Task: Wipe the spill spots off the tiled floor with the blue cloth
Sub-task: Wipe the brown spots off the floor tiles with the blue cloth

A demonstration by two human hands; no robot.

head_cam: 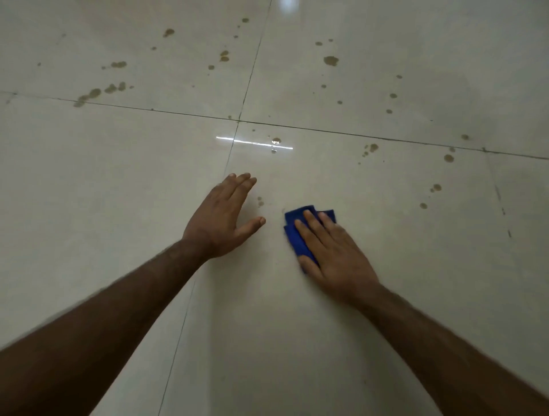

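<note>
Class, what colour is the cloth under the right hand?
Blue: the cloth under the right hand, clearest in the head view.

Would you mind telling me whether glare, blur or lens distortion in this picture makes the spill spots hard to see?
Head view: a bright streak of glare crosses the tiled floor and overlaps one spill spot; another reflection sits at the top edge; the wide lens bows the grout lines; the forearms look slightly smeared; the blue cloth under the right hand is sharp.

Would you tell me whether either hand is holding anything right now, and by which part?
The right hand presses flat on the middle of the folded blue cloth, fingers straight. The left hand is spread and holds nothing.
</note>
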